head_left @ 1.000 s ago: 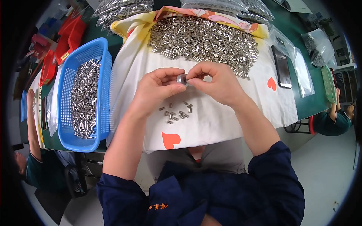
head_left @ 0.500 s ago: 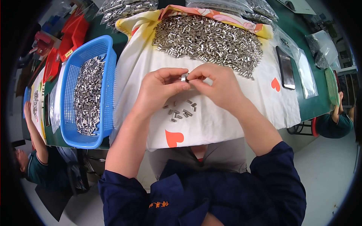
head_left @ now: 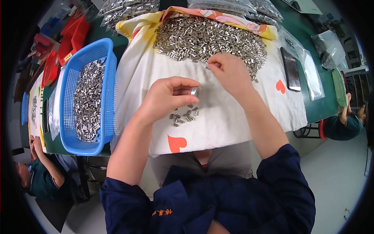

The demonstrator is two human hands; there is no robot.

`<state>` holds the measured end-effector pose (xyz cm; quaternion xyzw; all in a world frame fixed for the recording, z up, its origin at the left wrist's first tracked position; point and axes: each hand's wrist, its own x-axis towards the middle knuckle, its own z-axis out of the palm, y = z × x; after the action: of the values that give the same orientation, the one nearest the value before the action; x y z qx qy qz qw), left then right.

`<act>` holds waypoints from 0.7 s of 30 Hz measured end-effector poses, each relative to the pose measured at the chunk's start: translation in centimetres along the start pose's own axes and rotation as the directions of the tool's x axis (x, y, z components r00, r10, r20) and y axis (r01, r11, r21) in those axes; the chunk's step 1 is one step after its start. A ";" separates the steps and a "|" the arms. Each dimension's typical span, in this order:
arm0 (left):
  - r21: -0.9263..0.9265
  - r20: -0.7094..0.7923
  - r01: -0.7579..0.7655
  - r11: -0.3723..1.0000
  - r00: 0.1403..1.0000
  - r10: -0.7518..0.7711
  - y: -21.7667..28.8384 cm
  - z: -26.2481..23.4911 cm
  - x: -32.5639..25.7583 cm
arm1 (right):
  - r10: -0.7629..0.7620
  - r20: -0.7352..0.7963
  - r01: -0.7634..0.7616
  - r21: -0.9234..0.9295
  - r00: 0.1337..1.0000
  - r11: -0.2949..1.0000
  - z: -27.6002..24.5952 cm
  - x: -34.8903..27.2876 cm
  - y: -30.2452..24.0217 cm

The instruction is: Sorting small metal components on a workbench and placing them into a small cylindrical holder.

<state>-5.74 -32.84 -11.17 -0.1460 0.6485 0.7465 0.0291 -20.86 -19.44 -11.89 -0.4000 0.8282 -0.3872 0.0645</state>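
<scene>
My left hand (head_left: 168, 95) is closed, with a short, round silver metal piece (head_left: 194, 92) between thumb and fingertips. It hovers over a small scatter of metal cylinders (head_left: 177, 117) on the white cloth (head_left: 230, 128). Up and to the right, my right hand (head_left: 230, 74) pinches what looks like one small metal cylinder (head_left: 207, 67) at its fingertips. That hand is beside the near edge of a big heap of similar silver cylinders (head_left: 206, 37) on the cloth.
A blue perforated basket (head_left: 108, 93) of metal cylinders stands at left. A black phone (head_left: 290, 70) and plastic bags (head_left: 313, 76) lie at right. Filled bags (head_left: 128, 9) sit at the back; red bins (head_left: 72, 39) stand far left. Other people (head_left: 46, 171) work on both sides.
My right hand has moved away from the round piece, up and right toward the big heap. My left hand has dropped slightly, still holding the piece.
</scene>
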 end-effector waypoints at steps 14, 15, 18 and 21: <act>-0.132 -0.128 -0.107 0.986 0.988 0.090 -0.5 -0.9 0.3 | -0.091 0.230 -0.011 0.406 0.969 0.914 -0.6 -1.6 -3.5; -0.133 -0.127 -0.106 0.985 0.988 0.089 -0.4 -0.8 0.3 | -0.089 0.230 -0.012 0.405 0.969 0.914 -0.6 -1.6 -3.6; -0.122 -0.119 -0.123 0.985 0.987 0.108 -0.3 -0.8 0.3 | -0.085 0.260 -0.028 0.403 0.962 0.915 -0.5 -1.8 -3.8; -0.134 -0.114 -0.123 0.983 0.988 0.108 -0.5 -0.8 0.4 | -0.078 0.238 -0.014 0.362 0.968 0.932 -0.5 -2.0 -4.0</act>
<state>-5.83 -33.60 -11.86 -0.1493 0.6023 0.7819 -0.0595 -17.28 -19.30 -9.20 -0.4403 0.7216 -0.4804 0.2337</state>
